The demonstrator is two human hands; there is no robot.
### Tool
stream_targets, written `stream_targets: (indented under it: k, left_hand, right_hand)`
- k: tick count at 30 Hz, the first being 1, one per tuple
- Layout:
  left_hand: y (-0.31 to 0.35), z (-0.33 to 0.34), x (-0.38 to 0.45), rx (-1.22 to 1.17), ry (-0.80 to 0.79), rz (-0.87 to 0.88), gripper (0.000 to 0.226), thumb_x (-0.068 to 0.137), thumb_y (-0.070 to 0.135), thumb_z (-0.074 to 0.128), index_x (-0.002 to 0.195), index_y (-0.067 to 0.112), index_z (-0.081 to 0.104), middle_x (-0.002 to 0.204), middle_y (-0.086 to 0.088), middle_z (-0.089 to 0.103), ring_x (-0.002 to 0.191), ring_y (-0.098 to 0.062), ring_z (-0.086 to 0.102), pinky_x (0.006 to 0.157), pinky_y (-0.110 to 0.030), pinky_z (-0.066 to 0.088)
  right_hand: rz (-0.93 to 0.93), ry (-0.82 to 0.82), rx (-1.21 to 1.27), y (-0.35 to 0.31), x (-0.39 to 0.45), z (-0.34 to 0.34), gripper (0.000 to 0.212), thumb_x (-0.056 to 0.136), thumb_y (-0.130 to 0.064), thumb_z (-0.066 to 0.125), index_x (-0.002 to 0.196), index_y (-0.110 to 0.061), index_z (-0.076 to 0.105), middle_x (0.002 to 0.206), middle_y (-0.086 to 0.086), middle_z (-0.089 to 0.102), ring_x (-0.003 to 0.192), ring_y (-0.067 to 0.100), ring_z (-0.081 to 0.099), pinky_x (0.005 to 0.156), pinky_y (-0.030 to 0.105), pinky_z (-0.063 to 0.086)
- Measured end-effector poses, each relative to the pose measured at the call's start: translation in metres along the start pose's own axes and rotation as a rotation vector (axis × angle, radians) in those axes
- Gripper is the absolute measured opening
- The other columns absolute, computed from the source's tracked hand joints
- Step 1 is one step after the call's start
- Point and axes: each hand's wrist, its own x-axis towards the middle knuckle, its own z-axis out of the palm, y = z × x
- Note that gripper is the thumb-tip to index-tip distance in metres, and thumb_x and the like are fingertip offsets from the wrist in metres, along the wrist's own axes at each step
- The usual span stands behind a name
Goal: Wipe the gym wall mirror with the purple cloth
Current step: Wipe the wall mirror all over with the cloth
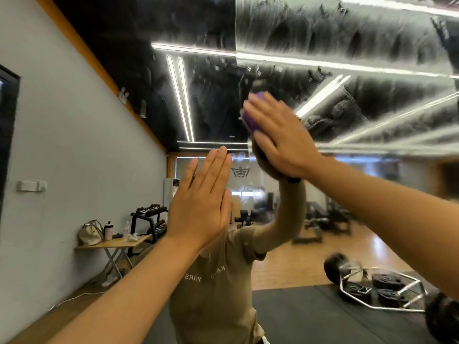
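Observation:
The wall mirror (347, 58) fills the view ahead, its upper right panel covered in hazy white streaks. My right hand (278, 135) is raised high, fingers straight, and presses the purple cloth (250, 115) flat against the glass near the seam between two panels. Only a small bunch of the cloth shows past my fingers. My left hand (201, 202) lies flat on the mirror lower down and to the left, fingers together and straight, holding nothing. My reflection in a tan T-shirt shows behind both hands.
A grey side wall (74, 145) runs along the left. The mirror reflects a folding table (116, 244) with a bag and bottles, a dumbbell rack (149, 219), a hex bar with weight plates (380, 291) on a dark mat, and benches further back.

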Motion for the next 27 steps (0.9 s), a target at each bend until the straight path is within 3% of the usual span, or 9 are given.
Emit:
stream_targets:
  k: [6, 11, 13, 16, 22, 24, 27]
  left_hand:
    - [-0.005, -0.001, 0.000, -0.038, 0.012, 0.031, 0.058, 0.102, 0.025, 0.029, 0.155, 0.003, 0.031, 0.163, -0.014, 0.028, 0.152, -0.025, 0.022, 0.123, -0.041, 0.013]
    - [-0.002, -0.002, -0.002, -0.051, 0.001, 0.030, 0.058, 0.102, 0.025, 0.028, 0.155, 0.002, 0.031, 0.163, -0.015, 0.027, 0.152, -0.026, 0.021, 0.124, -0.041, 0.011]
    - [-0.003, 0.000, -0.004, -0.054, -0.017, 0.036, 0.058, 0.102, 0.024, 0.028, 0.156, 0.003, 0.029, 0.165, -0.014, 0.024, 0.154, -0.026, 0.018, 0.124, -0.042, 0.011]
    - [-0.005, 0.001, -0.003, -0.038, -0.016, 0.038, 0.059, 0.102, 0.024, 0.030, 0.157, 0.004, 0.026, 0.166, -0.013, 0.022, 0.154, -0.025, 0.016, 0.125, -0.041, 0.007]
    - [-0.006, 0.003, -0.004, -0.022, -0.012, 0.035, 0.060, 0.102, 0.025, 0.032, 0.158, 0.005, 0.023, 0.166, -0.013, 0.021, 0.154, -0.024, 0.013, 0.126, -0.037, 0.001]
    - [-0.006, 0.003, -0.003, -0.013, -0.018, 0.038, 0.059, 0.102, 0.025, 0.032, 0.157, 0.005, 0.025, 0.165, -0.013, 0.022, 0.154, -0.025, 0.015, 0.126, -0.038, 0.002]
    - [-0.001, 0.000, -0.004, -0.011, -0.040, 0.011, 0.059, 0.101, 0.024, 0.028, 0.157, 0.004, 0.026, 0.166, -0.014, 0.021, 0.154, -0.024, 0.013, 0.125, -0.040, 0.004]
  right_hand:
    - [-0.415, -0.206, -0.116, -0.040, -0.147, 0.024, 0.052, 0.107, -0.033, 0.033, 0.158, -0.022, 0.031, 0.166, -0.001, 0.025, 0.155, 0.026, 0.016, 0.126, 0.045, 0.012]
    - [-0.566, -0.296, -0.104, -0.030, -0.153, 0.022, 0.050, 0.109, -0.033, 0.031, 0.158, -0.027, 0.027, 0.166, -0.004, 0.024, 0.154, 0.021, 0.019, 0.127, 0.040, 0.011]
    - [-0.509, -0.284, -0.100, -0.020, -0.128, 0.016, 0.048, 0.109, -0.034, 0.026, 0.156, -0.025, 0.029, 0.165, -0.001, 0.026, 0.155, 0.020, 0.017, 0.127, 0.038, 0.006]
    - [-0.257, -0.164, -0.072, 0.003, -0.073, 0.001, 0.050, 0.108, -0.034, 0.029, 0.155, -0.018, 0.035, 0.163, 0.005, 0.030, 0.154, 0.024, 0.019, 0.127, 0.039, 0.009]
    - [0.192, 0.079, -0.119, 0.021, -0.018, 0.000, 0.054, 0.106, -0.037, 0.027, 0.157, -0.021, 0.027, 0.166, 0.002, 0.024, 0.155, 0.023, 0.014, 0.127, 0.039, 0.008]
    - [0.231, 0.120, -0.100, 0.003, -0.033, 0.009, 0.054, 0.106, -0.037, 0.028, 0.158, -0.020, 0.028, 0.166, 0.003, 0.024, 0.155, 0.024, 0.013, 0.127, 0.041, 0.007]
    - [0.072, 0.020, -0.050, -0.029, -0.091, 0.019, 0.054, 0.105, -0.033, 0.034, 0.157, -0.018, 0.032, 0.165, 0.004, 0.025, 0.155, 0.026, 0.014, 0.127, 0.043, 0.008]
